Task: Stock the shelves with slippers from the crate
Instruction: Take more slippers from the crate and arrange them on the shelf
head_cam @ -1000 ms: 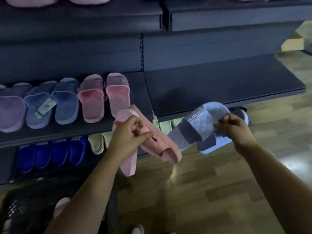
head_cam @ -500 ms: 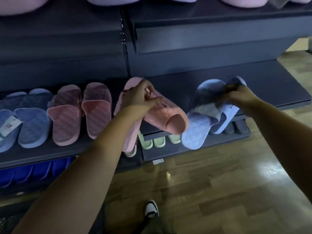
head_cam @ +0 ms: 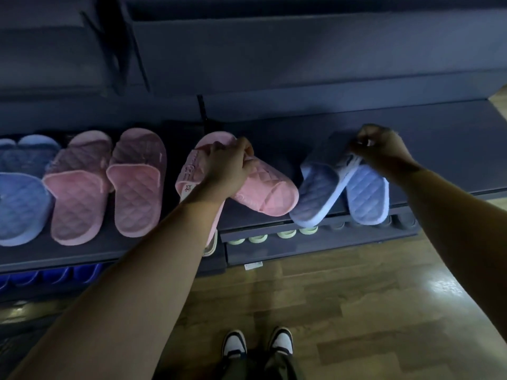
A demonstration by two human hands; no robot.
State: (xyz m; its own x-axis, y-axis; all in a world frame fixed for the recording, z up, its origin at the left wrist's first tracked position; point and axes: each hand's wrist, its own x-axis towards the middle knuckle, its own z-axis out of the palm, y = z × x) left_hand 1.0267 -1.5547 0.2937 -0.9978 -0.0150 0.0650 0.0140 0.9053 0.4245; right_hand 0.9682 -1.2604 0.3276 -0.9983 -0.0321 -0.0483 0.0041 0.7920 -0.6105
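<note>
My left grip (head_cam: 227, 168) is curled round a pair of quilted pink foam slippers (head_cam: 270, 194) at the dark shelf's (head_cam: 444, 149) front edge. My right grip (head_cam: 384, 152) pinches a quilted pale-blue pair (head_cam: 366, 197) beside them.

Dim, bluish cast; glare on floor (head_cam: 439, 283) lower right; wide-angle bowing; soft focus

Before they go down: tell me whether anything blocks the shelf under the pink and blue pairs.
Nothing visible does. The left hand holds the pink pair, the right hand the blue pair, over bare shelf; the nearest shelved pair lies off to the left.
</note>
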